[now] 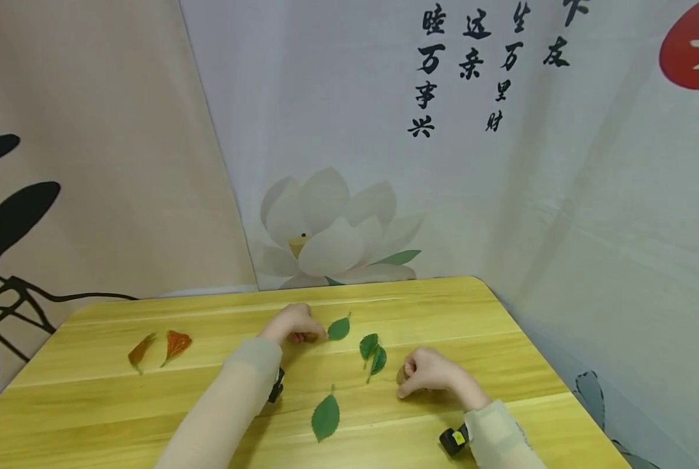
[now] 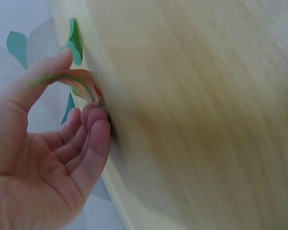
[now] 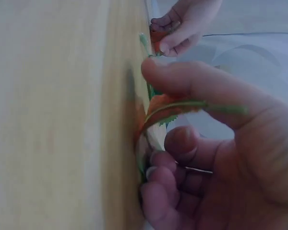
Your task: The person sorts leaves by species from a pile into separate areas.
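1. Lying nearest on the wooden table point(image 1: 460, 312), one green leaf point(image 1: 326, 417).
2. Between the hands, two touching green leaves point(image 1: 369, 346).
3. Just beside the left fingertips, another green leaf point(image 1: 339, 329); well leftward, two orange-brown leaves point(image 1: 177, 344).
4. Nearer, the right hand point(image 1: 434, 374) grips a bent orange leaf point(image 3: 159, 104).
5. Farther, the left hand point(image 1: 293, 324) holds a bent reddish leaf point(image 2: 84, 79) between thumb and fingers.

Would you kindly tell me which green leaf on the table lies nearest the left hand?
It is the rearmost green leaf, right beside the left hand; the close-set leaf pair and the single front leaf lie farther from it.
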`<state>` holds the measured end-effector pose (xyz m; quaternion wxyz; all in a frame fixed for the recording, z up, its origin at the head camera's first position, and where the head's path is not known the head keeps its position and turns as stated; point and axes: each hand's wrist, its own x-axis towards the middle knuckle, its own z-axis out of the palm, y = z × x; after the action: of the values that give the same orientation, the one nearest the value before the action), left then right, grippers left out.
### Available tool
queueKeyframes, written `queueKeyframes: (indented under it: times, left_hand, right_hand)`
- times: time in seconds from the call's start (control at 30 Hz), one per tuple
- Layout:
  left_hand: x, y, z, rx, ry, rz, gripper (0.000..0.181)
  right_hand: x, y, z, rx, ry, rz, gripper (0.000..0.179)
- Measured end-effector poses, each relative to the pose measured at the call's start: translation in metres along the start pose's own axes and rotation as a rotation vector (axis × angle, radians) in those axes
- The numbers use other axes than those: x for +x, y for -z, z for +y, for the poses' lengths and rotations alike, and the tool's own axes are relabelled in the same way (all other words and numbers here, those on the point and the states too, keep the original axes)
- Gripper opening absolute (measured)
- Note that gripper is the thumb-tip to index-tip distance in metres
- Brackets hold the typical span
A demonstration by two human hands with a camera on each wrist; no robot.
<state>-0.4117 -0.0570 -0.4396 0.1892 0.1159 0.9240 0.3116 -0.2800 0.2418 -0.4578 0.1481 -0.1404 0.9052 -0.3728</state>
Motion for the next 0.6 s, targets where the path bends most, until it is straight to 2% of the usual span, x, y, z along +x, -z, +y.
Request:
queueKeyframes:
  times: [0.1, 0.27, 0.4, 0.5, 0.6]
  left_hand:
    - [-0.004, 0.004, -0.001, -0.022, -0.012, -0.005, 0.032]
    - [-0.009, 0.010, -0.005, -0.054, -0.054, -0.032, 0.025]
    - [-0.015, 0.014, -0.007, -0.097, -0.051, -0.032, 0.023]
    - [-0.015, 0.015, -0.010, -0.100, -0.066, -0.021, 0.018]
    - [-0.016, 0.017, -0.015, -0.099, -0.116, -0.007, 0.012]
  right_hand:
    - [-0.002, 0.002, 0.001, 0.025, -0.002, 0.002, 0.038]
    - [-0.004, 0.006, 0.000, 0.141, -0.027, 0.002, 0.023]
    - [-0.004, 0.008, -0.001, 0.198, -0.022, 0.002, 0.014]
    - [-0.003, 0.008, 0.002, 0.220, -0.009, 0.021, 0.010]
    - [-0.002, 0.009, 0.005, 0.267, -0.002, 0.042, 0.014]
